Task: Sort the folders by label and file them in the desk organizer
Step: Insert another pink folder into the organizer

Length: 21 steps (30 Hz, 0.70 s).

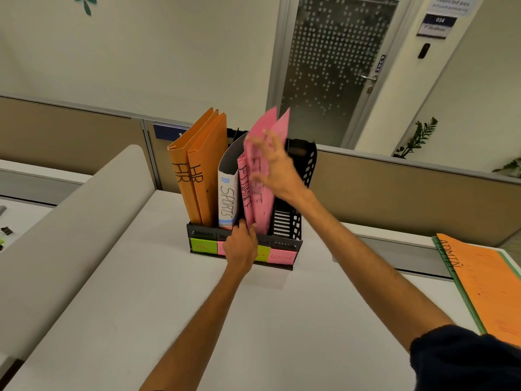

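On the white desk [141, 306], straight ahead of both arms, stands a black desk organizer [203, 234]. The left hand [241, 246] reaches to its front wall and covers part of the row of sticky notes there. A green HR note [203, 245] shows to the left of that hand and a pink ADMIN note [282, 256] to its right. Two left fingertips [243, 224] stand at the lower front edge of the pink folders [259, 210], one on each side of it. Whether they squeeze it or only touch it cannot be told.

The right hand [277, 170], blurred, is higher up with its fingers [263, 148] spread and straight, laid against the right face of the same pink folders and grasping nothing. Those folders stand upright in the third compartment from the left, leaning slightly to the right, and their label is too smeared to read.

Just left of the left fingertips is a white SPORTS file [227, 201], and beyond it two orange HR folders [197, 170] in the leftmost compartment.

Well to the right of the right fingers, at the desk's edge, an orange ADMIN folder [479, 286] lies flat on a green folder [463, 296].

Far to the left of both hands rises a grey padded divider [84, 221]. Behind the organizer are a beige partition [394, 187], a frosted glass door [332, 66] and a potted plant [420, 136].
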Available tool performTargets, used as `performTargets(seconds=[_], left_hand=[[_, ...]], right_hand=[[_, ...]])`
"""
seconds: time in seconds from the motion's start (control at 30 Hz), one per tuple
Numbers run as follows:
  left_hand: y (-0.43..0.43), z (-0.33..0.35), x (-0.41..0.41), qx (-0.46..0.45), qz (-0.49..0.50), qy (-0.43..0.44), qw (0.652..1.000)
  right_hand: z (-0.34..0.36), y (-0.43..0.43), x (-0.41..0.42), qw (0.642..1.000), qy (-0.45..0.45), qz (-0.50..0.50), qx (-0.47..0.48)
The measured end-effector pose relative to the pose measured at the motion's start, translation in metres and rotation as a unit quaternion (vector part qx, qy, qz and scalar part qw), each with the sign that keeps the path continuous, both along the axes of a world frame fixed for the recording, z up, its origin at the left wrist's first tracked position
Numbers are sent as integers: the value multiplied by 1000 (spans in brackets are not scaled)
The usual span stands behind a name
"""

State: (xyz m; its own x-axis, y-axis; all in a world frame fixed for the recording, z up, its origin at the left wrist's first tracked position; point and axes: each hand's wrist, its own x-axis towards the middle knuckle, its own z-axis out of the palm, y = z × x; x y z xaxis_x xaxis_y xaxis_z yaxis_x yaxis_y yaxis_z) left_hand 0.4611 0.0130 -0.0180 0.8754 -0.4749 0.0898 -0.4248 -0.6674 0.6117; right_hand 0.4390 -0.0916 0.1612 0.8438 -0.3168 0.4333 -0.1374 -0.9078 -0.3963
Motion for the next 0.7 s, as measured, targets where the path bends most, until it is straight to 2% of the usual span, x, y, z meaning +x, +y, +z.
performTargets(seconds=[0.1, 0.4, 0.7], left_hand=[[7, -4, 2, -17, -30, 7, 999], [26, -2, -5, -46, -123, 39, 991], [44, 14, -27, -19, -120, 18, 992]], right_hand=[[-35, 15, 1, 997, 58, 45, 9], [-33, 9, -14, 998, 34, 47, 22], [-48, 16, -68, 991, 15, 22, 131]])
